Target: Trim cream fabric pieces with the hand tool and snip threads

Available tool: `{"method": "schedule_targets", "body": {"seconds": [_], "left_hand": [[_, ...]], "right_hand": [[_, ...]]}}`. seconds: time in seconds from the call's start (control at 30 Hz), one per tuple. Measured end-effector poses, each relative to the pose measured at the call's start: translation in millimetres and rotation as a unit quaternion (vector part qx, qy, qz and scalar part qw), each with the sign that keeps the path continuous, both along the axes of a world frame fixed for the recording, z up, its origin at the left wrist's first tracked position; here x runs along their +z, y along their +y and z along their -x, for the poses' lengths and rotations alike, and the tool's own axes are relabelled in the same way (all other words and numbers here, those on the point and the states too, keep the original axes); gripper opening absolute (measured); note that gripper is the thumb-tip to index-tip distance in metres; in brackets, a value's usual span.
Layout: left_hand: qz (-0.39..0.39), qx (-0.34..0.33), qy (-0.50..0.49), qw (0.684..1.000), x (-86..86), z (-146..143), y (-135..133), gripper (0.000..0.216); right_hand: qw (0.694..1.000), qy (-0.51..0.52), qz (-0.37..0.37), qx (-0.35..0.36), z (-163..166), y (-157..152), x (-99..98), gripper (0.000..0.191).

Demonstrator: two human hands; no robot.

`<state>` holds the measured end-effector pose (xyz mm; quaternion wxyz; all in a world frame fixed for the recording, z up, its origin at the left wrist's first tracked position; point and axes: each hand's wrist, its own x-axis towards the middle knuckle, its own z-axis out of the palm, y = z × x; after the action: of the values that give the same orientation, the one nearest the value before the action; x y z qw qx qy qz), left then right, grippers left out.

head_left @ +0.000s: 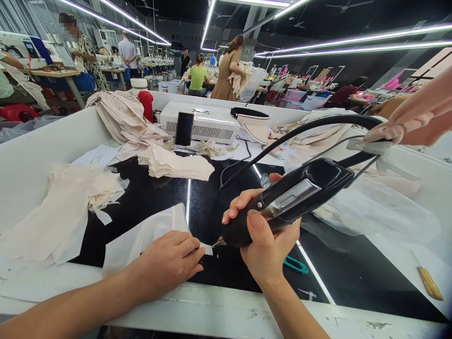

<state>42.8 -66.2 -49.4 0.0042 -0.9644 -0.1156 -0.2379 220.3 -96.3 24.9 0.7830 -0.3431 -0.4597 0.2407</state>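
Observation:
My right hand [263, 235] grips a black hand-held tool [293, 197] with a metal tip pointing down-left at the edge of a white fabric piece [141, 235]. A black hose [318, 125] runs from the tool up and to the right. My left hand [169, 261] lies flat on that fabric piece, fingers pressing its right edge close to the tool tip. The fabric lies on a glossy black table top [212, 207].
Cream fabric piles lie at left [63, 207] and centre [176, 165]. A white machine box [205, 122] with a phone [184, 128] leaning on it stands behind. Teal snips [295, 265] and a wooden-handled tool [429, 282] lie right. Another person's hand [416, 117] holds the hose at right.

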Motion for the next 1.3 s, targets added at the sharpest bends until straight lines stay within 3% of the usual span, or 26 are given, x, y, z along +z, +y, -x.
{"method": "schedule_targets", "body": {"seconds": [0.73, 1.3], "left_hand": [[0.009, 0.005, -0.002, 1.000, 0.6, 0, 1, 0.017], [0.044, 0.001, -0.002, 0.999, 8.4, 17, 4, 0.016]], "right_hand": [[1.000, -0.009, 0.008, 0.001, 3, -6, -1.8, 0.049], [1.000, -0.028, -0.002, -0.009, -2, -10, -3.0, 0.046]]}}
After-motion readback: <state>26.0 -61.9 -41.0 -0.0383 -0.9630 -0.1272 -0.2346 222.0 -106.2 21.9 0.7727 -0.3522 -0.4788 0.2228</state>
